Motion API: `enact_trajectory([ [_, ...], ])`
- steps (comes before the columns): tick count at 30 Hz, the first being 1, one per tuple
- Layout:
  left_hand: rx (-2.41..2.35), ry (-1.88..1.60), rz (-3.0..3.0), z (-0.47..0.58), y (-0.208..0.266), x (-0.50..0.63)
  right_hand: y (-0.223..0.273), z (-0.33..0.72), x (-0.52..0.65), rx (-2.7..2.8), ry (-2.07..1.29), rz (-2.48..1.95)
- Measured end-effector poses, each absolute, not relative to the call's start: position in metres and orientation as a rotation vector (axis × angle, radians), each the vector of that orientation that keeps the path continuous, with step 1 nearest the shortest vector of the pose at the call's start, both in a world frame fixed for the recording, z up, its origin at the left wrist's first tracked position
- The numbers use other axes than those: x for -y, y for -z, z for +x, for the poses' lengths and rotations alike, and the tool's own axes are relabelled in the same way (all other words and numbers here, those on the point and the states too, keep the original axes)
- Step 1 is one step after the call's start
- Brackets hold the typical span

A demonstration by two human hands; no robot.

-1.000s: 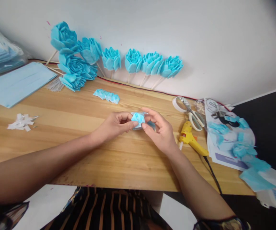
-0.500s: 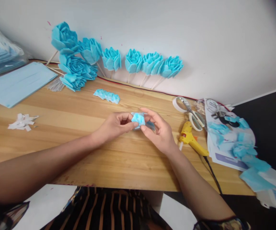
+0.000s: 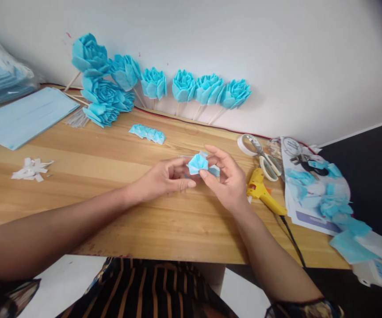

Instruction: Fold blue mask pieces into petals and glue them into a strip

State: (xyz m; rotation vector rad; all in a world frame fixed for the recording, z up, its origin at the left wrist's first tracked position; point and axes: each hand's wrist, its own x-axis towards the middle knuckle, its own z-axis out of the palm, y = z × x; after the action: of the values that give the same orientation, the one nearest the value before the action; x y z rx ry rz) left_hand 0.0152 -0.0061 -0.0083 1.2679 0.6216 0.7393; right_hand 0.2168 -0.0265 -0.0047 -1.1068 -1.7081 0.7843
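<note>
A small folded piece of light blue fabric (image 3: 197, 164), star-like with creased corners, is pinched between the thumb and fingers of my right hand (image 3: 227, 179) above the table. My left hand (image 3: 164, 179) is just left of it, thumb stretched out below and apart from the fingers. Its fingertips reach to the edge of the piece; whether they touch it I cannot tell. More pale, partly see-through fabric shows behind the piece, partly hidden by my right fingers. Beyond my hands lies a row of similar small folded blue pieces (image 3: 147, 133).
Blue fabric roses (image 3: 184, 86) on sticks lean against the wall. At right lie scissors (image 3: 269, 165), a tape roll (image 3: 246, 145), a yellow glue gun (image 3: 264, 192) with cord, and fabric scraps (image 3: 337, 207). At left are flat blue sheets (image 3: 28, 115) and white strips (image 3: 32, 169).
My left thumb has let go of the folded piece and moved below it. My right hand has carried the piece slightly right and up, turning it a little.
</note>
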Motion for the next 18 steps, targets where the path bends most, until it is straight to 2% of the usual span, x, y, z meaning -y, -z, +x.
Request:
enact_trajectory([
  [3, -0.687, -0.665, 1.335, 0.014, 0.009, 0.009, 0.003, 0.221, 0.020, 1.550, -0.749, -1.157],
  [9, -0.897, -0.891, 1.305, 0.011, 0.009, 0.004, 0.004, 0.228, 0.003, 1.182, -0.830, -1.152],
  [18, -0.836, -0.853, 1.291, 0.016, 0.009, 0.003, 0.006, 0.211, 0.023, 1.463, -0.958, -1.144],
])
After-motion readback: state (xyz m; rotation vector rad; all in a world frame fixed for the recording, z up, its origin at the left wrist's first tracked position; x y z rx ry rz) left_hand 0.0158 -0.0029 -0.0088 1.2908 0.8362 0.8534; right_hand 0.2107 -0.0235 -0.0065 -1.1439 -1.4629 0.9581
